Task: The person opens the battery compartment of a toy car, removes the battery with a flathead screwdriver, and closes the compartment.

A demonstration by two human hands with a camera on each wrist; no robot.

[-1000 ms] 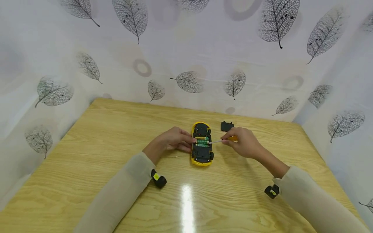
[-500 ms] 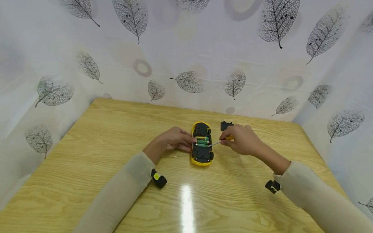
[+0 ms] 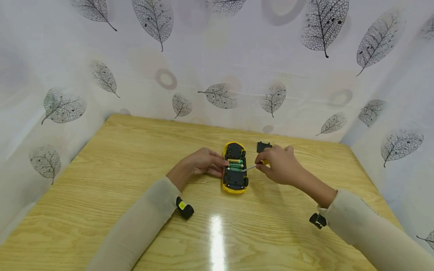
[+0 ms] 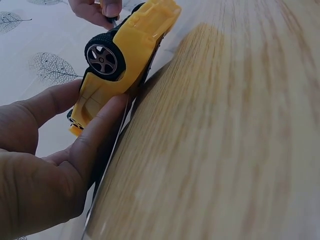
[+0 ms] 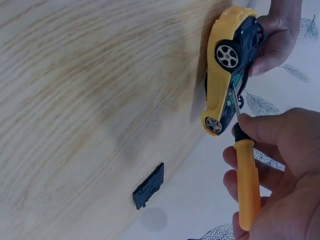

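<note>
A yellow toy car (image 3: 235, 178) lies upside down on the table, black underside up. Several green batteries (image 3: 235, 165) sit side by side in its uncovered compartment. My left hand (image 3: 207, 162) holds the car's left side, the thumb over the edge by the batteries and the fingers low along the body (image 4: 92, 95). From the right, my right hand (image 3: 281, 165) grips a screwdriver with an orange handle (image 5: 247, 185). Its thin metal shaft (image 3: 251, 167) reaches into the compartment, the tip at the right end of the battery closest to me. Whether the tip touches it, I cannot tell.
A black battery cover (image 3: 264, 146) lies on the wooden table (image 3: 152, 139) beyond my right hand. Near my left hand, a thin pale wire (image 3: 205, 182) lies on the wood. A leaf-patterned curtain (image 3: 190, 67) hangs behind and at both sides.
The screwdriver tip has shifted towards me, from the middle battery's right end to that of the nearest one. My left hand and the car have stayed in place.
</note>
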